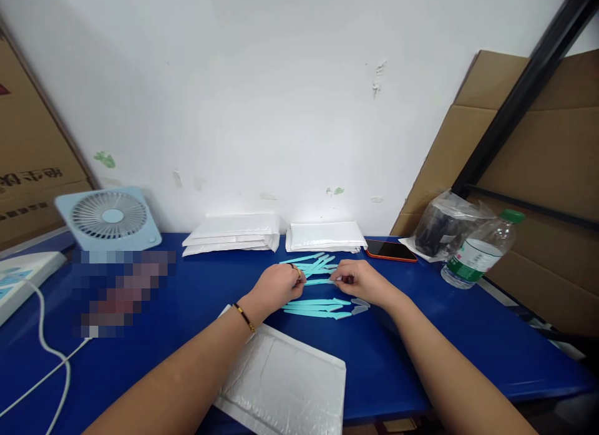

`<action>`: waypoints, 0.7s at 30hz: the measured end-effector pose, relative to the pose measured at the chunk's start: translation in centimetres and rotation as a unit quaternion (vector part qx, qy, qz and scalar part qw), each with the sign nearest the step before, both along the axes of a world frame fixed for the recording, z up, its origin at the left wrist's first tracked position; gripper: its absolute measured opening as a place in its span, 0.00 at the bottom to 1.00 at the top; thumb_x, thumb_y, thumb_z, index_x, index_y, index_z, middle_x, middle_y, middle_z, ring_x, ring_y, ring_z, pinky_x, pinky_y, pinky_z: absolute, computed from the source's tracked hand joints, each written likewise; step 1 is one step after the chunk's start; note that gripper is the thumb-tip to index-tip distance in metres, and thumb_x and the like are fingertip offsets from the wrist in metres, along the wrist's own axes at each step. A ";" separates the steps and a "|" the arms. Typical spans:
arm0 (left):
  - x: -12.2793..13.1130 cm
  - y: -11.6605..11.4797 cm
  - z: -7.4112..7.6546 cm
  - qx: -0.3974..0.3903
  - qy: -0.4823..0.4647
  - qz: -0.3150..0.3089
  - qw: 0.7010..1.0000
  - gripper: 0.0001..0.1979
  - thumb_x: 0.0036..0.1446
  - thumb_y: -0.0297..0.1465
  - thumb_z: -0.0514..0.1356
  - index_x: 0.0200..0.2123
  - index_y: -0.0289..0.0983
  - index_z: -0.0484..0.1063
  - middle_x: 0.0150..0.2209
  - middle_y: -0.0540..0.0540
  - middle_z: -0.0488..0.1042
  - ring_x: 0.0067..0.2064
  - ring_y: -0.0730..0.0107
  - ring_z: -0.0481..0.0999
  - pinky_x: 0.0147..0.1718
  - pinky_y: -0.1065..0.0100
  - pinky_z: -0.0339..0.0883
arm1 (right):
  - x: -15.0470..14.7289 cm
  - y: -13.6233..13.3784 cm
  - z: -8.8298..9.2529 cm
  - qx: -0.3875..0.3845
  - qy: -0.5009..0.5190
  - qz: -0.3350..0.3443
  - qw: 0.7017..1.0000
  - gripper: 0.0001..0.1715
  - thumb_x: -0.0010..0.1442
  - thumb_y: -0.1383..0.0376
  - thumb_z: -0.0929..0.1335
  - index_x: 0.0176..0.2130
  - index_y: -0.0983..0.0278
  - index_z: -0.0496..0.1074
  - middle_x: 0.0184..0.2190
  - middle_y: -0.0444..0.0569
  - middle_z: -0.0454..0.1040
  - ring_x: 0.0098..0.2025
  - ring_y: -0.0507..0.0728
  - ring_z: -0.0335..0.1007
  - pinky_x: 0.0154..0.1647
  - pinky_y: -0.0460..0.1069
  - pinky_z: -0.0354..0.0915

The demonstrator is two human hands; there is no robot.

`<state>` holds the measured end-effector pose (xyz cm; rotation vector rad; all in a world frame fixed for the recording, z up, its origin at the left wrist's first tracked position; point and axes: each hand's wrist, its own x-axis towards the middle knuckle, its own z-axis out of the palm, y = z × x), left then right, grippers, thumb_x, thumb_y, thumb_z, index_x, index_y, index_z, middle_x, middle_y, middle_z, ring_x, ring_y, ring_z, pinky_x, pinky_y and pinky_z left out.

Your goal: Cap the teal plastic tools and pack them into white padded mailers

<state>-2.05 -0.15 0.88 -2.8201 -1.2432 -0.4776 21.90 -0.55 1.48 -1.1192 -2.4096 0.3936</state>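
In the head view, the left hand (279, 285) is pinching one end of a slim turquoise stick (319, 282), which is lying between the two hands. The right hand (362, 280) is bringing thumb and fingers together at the other end — apparently on a clear tip, though the fingers are mostly covering it. Beyond the hands, a crossed pile of turquoise sticks (320, 263) is overlapping too much for counting; the left hand is hiding part of it. Nearer the wearer than the hands, a row of sticks (312, 307) is resting. Under the left forearm, a silvery padded envelope (294, 379) is running out of frame — its left side partly covered.
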 end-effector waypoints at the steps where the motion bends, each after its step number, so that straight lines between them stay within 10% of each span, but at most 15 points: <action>1: 0.1 0.0 0.0 0.004 0.001 -0.002 1.000 0.08 0.49 0.25 0.52 0.23 0.37 0.69 0.22 0.49 0.70 0.26 0.71 0.69 0.26 0.72 0.55 | -0.3 -0.1 0.0 0.002 0.005 0.004 1.000 0.10 0.55 0.68 0.64 0.35 0.63 0.75 0.29 0.47 0.71 0.27 0.50 0.66 0.27 0.44 0.61; 10: -0.1 -0.1 0.1 -0.050 -0.077 0.003 0.996 0.10 0.56 0.32 0.54 0.39 0.40 0.73 0.39 0.48 0.74 0.40 0.68 0.71 0.37 0.71 0.61 | 1.4 0.0 0.8 -0.004 0.027 -0.080 0.996 0.10 0.55 0.65 0.64 0.36 0.64 0.74 0.32 0.49 0.72 0.29 0.52 0.67 0.30 0.45 0.62; 16: -0.4 0.0 -0.6 -0.146 -0.058 -0.052 0.986 0.08 0.53 0.36 0.58 0.33 0.41 0.75 0.32 0.51 0.75 0.34 0.71 0.71 0.30 0.73 0.60 | 4.7 -0.3 1.1 -0.203 -0.080 -0.017 0.976 0.09 0.45 0.64 0.70 0.31 0.64 0.75 0.26 0.45 0.73 0.27 0.52 0.67 0.25 0.43 0.61; 21: -0.4 0.0 -0.5 -0.144 -0.055 -0.031 0.988 0.08 0.54 0.33 0.56 0.28 0.40 0.75 0.30 0.50 0.75 0.32 0.72 0.71 0.30 0.72 0.58 | 4.1 -0.1 0.7 -0.208 -0.091 -0.021 0.974 0.09 0.46 0.63 0.70 0.30 0.64 0.76 0.25 0.45 0.73 0.27 0.51 0.67 0.26 0.43 0.60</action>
